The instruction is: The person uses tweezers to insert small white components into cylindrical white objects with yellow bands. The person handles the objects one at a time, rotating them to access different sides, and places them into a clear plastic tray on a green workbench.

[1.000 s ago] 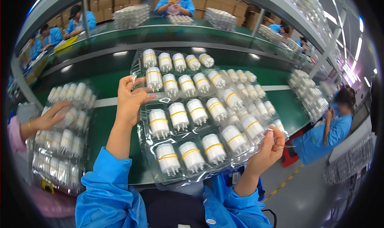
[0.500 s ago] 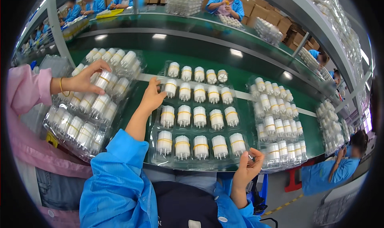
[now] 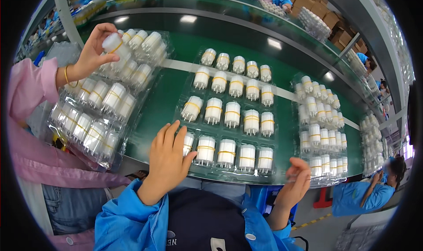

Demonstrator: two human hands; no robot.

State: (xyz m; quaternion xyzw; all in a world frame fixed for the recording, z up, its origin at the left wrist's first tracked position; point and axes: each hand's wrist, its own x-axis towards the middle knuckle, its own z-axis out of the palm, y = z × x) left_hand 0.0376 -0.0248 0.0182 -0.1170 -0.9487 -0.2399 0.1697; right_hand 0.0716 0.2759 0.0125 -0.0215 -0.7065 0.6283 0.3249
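A long green conveyor table (image 3: pixel 167 97) curves across the scene from near left to far right, and on it, right in front of the person, lies a clear moulded plastic tray (image 3: pixel 229 119) filled with rows of white cylindrical plastic parts banded with yellow rings (image 3: pixel 232 114). To its right a second clear tray of the same white parts (image 3: pixel 320 132) rests on the green surface, with more trays further right along the edge. On the left, a co-worker in a pink sleeve (image 3: pixel 31 88) tilts another filled clear tray (image 3: pixel 101 101), their hand (image 3: pixel 94 48) closed around one white part at its far end. The person's left hand (image 3: pixel 169 156), in a blue sleeve, lies flat with fingers spread on the near left corner of the centre tray, covering part of the nearest row and gripping nothing. The right hand (image 3: pixel 297 180) hovers just beside the tray's near right corner, fingers loosely curled and holding nothing. Judging from this, the step in hand is settling the centre tray square on the table; the next move likely calls for both hands steadying its near edge so the parts stay upright.
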